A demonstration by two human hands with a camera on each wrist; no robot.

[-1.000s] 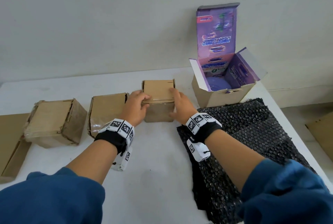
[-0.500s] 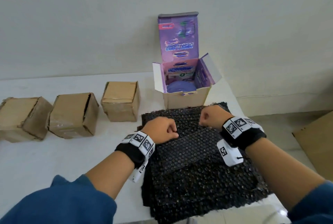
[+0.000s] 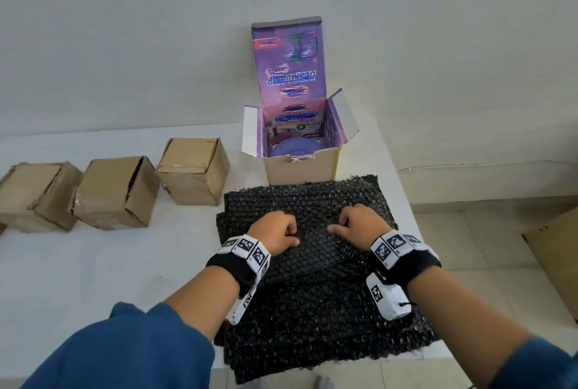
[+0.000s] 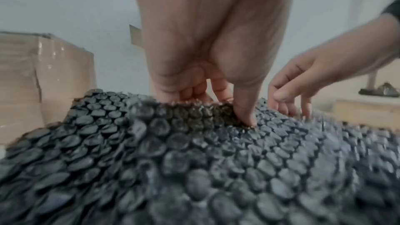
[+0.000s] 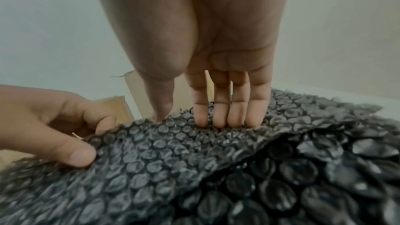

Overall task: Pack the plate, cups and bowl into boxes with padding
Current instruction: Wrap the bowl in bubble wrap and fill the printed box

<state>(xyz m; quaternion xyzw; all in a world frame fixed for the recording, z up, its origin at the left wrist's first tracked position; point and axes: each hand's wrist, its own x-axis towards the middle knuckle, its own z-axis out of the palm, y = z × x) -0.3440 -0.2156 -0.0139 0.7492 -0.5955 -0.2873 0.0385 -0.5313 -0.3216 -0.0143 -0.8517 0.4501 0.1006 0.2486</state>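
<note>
A stack of black bubble wrap sheets (image 3: 312, 295) lies on the white table in front of me. My left hand (image 3: 289, 237) and right hand (image 3: 336, 226) sit close together on the top sheet (image 4: 194, 143), each pinching its far edge between thumb and fingers. In the left wrist view the left hand (image 4: 233, 109) has its thumb on top and its fingers behind the edge. The right hand (image 5: 186, 119) grips the same edge (image 5: 173, 126). Behind the wrap stands an open purple box (image 3: 300, 163) with a round lilac dish (image 3: 295, 148) inside.
Three closed brown cardboard boxes (image 3: 194, 169) (image 3: 115, 191) (image 3: 37, 194) stand in a row to the left on the table (image 3: 125, 263). The table's right edge (image 3: 406, 210) runs just beside the wrap, with floor and a cardboard piece (image 3: 556, 251) beyond.
One second ago both hands held the rightmost brown box. They let it go and came onto the bubble wrap, then drew closer together on the top sheet's edge.
</note>
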